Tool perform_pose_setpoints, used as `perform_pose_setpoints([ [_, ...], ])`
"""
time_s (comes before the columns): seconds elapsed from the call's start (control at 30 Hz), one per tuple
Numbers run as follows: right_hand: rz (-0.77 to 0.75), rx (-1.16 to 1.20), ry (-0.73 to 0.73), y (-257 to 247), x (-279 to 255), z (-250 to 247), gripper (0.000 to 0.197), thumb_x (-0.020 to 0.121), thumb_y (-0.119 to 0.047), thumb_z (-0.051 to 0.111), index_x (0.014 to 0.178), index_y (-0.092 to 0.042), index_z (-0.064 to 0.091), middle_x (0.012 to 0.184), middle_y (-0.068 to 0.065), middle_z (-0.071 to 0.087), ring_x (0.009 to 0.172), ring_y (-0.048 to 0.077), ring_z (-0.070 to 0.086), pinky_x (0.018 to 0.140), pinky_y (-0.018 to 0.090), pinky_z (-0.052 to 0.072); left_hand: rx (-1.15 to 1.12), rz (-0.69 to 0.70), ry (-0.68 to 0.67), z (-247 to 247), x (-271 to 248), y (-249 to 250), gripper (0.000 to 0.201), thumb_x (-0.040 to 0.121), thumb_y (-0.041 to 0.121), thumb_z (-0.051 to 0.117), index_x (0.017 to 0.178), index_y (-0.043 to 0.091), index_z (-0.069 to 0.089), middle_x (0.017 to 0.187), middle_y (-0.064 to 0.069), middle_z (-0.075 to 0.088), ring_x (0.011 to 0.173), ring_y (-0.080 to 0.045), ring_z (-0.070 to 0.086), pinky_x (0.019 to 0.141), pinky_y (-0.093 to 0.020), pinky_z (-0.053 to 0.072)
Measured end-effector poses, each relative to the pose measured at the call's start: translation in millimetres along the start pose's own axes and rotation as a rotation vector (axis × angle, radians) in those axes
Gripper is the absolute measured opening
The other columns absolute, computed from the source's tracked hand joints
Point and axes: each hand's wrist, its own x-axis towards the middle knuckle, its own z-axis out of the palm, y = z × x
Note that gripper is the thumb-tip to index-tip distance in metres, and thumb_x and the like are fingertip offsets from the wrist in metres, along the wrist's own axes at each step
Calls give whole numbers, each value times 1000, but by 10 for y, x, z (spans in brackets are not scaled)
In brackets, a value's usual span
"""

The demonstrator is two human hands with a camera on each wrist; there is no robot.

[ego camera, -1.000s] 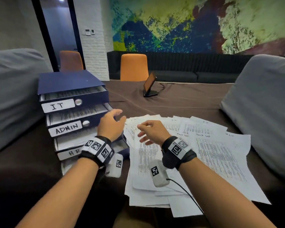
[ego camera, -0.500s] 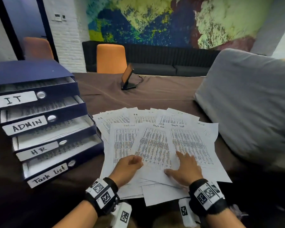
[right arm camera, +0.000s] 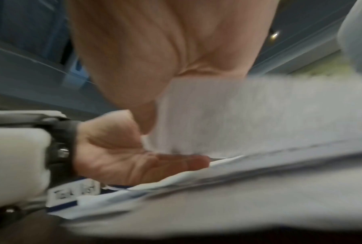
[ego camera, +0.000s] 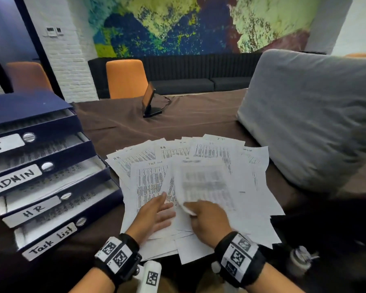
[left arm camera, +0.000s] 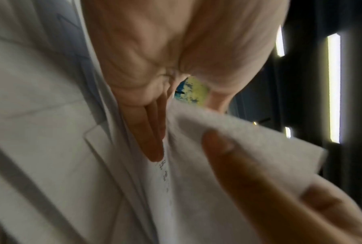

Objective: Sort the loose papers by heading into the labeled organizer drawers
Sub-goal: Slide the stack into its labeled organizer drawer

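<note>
Loose printed papers (ego camera: 201, 157) lie fanned over the brown table, with headings such as HR, IT and Task list. My right hand (ego camera: 205, 218) pinches the near corner of one blurred sheet (ego camera: 205, 182) and lifts it off the pile; the same sheet (right arm camera: 249, 115) shows in the right wrist view. My left hand (ego camera: 156, 212) lies with straight fingers flat on the papers beside it, and its fingers (left arm camera: 153, 140) rest under the lifted sheet's edge. The navy organizer (ego camera: 30, 106) stands at the left, with drawers pulled out and labelled IT, ADMIN (ego camera: 14, 179), HR (ego camera: 33, 210) and Task list (ego camera: 51, 240).
A large grey cushion (ego camera: 317, 115) stands right of the pile. A small black device on a stand (ego camera: 150, 101) sits mid-table beyond the papers. Orange chairs (ego camera: 126, 78) and a dark sofa line the far wall.
Both hands drew back from the organizer side to the pile's near edge. The right hand, flat on the papers half a second ago, now pinches a sheet and lifts it.
</note>
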Motion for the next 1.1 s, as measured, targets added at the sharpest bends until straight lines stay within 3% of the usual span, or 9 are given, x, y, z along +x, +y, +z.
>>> perform_pose_setpoints([
  [0.07, -186, 59, -95, -250, -61, 69, 34, 94, -34, 52, 124, -36, 66, 116, -4, 71, 109, 21, 62, 91, 32, 46, -46, -24, 4, -10, -25, 3, 18, 100, 26, 59, 115, 17, 64, 89, -1, 79, 88, -27, 74, 79, -41, 60],
  [0.13, -224, 169, -197, -428, -95, 42, 44, 93, -63, 44, 122, -39, 65, 122, -11, 69, 112, 12, 61, 96, 34, 46, 7, -32, 74, -90, -19, -23, 23, 98, 3, 59, 119, 4, 66, 92, -9, 78, 82, -27, 75, 68, -36, 60],
  [0.23, -21, 444, -58, -386, -8, -141, 63, 84, -80, 42, 119, -34, 68, 126, -17, 66, 117, 3, 57, 101, 33, 42, 29, -39, 178, -340, 48, -73, 30, 95, -8, 53, 117, 7, 66, 111, -16, 74, 102, -36, 70, 93, -52, 56],
  [0.33, 316, 559, 238, 51, 224, -302, 40, 87, -59, 62, 109, -26, 68, 117, -8, 67, 110, 12, 62, 98, 39, 49, 14, -68, 253, -536, 44, -48, 32, 97, -7, 49, 119, 10, 64, 118, -15, 71, 111, -36, 66, 104, -56, 47],
  [0.47, 683, 397, 90, 580, 259, -306, 60, 85, -52, 69, 127, -14, 50, 135, 9, 57, 119, 30, 57, 99, 38, 45, 75, -128, 266, -619, 30, -95, 28, 96, -2, 53, 121, 6, 64, 114, -15, 71, 107, -36, 67, 99, -55, 51],
  [0.63, 693, 266, 65, 580, 250, -153, 92, 75, -47, 81, 144, -17, 28, 138, 11, 52, 118, 36, 58, 94, 42, 48, 130, -149, 213, -558, 38, -114, 23, 93, -3, 55, 113, 1, 67, 108, -17, 74, 102, -39, 70, 95, -54, 54],
  [0.8, 683, 354, 32, 512, 326, -40, 93, 73, -31, 85, 145, -18, 28, 131, 11, 56, 115, 34, 57, 90, 38, 48, 172, -136, 186, -519, -13, -76, 20, 95, -5, 52, 108, -1, 67, 105, -22, 74, 100, -40, 71, 87, -48, 58],
  [1.0, 674, 204, 87, 517, 338, -50, 101, 68, -41, 86, 146, -17, 27, 140, 12, 44, 130, 34, 43, 100, 47, 45, 196, -137, 179, -517, -45, -64, 18, 98, -1, 52, 108, 3, 67, 103, -17, 76, 94, -35, 74, 71, -37, 61],
  [1.1, 656, 315, 88, 529, 347, -64, 97, 70, -32, 87, 144, -16, 25, 128, 10, 50, 112, 31, 52, 88, 39, 47, 185, -130, 187, -501, -43, -55, 17, 99, -1, 52, 107, 3, 67, 103, -17, 75, 97, -36, 72, 73, -37, 61],
])
